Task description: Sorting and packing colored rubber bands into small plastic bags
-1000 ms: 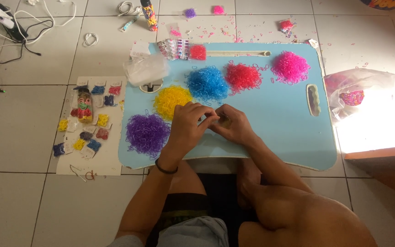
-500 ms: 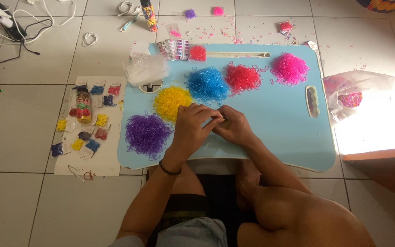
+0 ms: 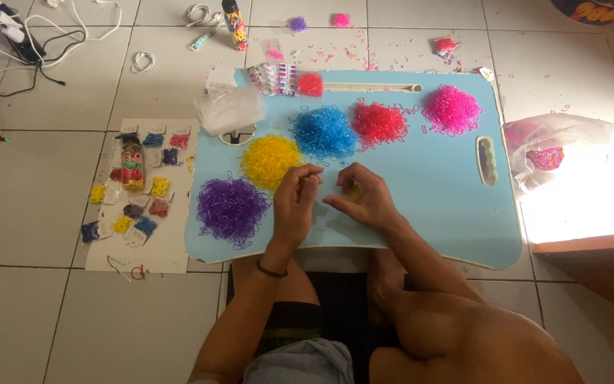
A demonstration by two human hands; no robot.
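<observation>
1. Tiled floor (image 3: 58,99); light blue lap table (image 3: 435,206) carries purple pile (image 3: 230,206), yellow pile (image 3: 270,159), blue pile (image 3: 323,131), red pile (image 3: 378,121) and pink pile (image 3: 452,108) of tiny loops.
2. Left hand (image 3: 294,203): fingertips pinched together beside the yellow pile; contents too small to tell.
3. Right hand (image 3: 362,198): fingers curled around a small yellowish item (image 3: 354,190), just apart from the left.

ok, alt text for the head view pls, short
A seated person's left hand and right hand pinch something small over a light blue lap tray. On the tray lie piles of loose bands: purple pile, yellow pile, blue pile, red pile, pink pile.
</observation>
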